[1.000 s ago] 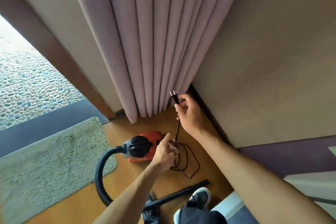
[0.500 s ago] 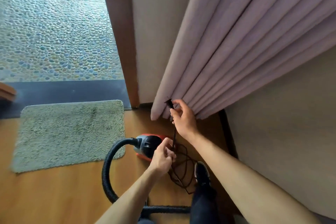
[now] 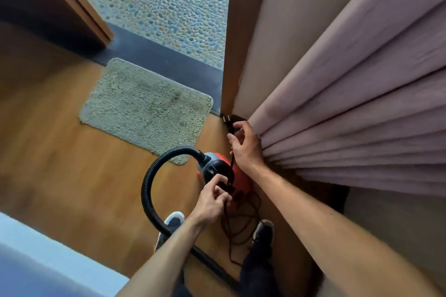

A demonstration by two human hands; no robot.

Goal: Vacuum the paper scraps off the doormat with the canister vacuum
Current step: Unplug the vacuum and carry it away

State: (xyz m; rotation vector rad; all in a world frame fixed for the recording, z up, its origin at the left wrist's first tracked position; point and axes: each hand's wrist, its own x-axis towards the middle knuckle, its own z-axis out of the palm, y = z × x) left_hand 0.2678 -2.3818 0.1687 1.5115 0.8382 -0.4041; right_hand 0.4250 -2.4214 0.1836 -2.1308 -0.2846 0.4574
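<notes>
A shaggy beige doormat (image 3: 147,106) lies on the wooden floor by the doorway; no scraps can be made out on it. The red and black canister vacuum (image 3: 237,176) stands just in front of it, its ribbed black hose (image 3: 150,181) looping left and back toward my feet. My right hand (image 3: 246,144) pinches the black plug (image 3: 229,124), prongs pointing up-left, near the wall corner beside the curtain. My left hand (image 3: 212,199) grips the black power cord (image 3: 231,166) lower down, over the vacuum. Loose cord (image 3: 241,226) lies coiled on the floor.
Pink curtain folds (image 3: 362,103) hang at the right, touching my right hand. A brown door frame (image 3: 231,38) and beige wall stand behind the plug. Pebbled ground (image 3: 164,0) lies beyond the dark threshold. My shoes (image 3: 264,231) stand beside the coiled cord.
The view has swung and tilted, showing more of the doorway and mat. My right hand has carried the plug from the curtain's edge toward the wall corner; my left hand still holds the cord.
</notes>
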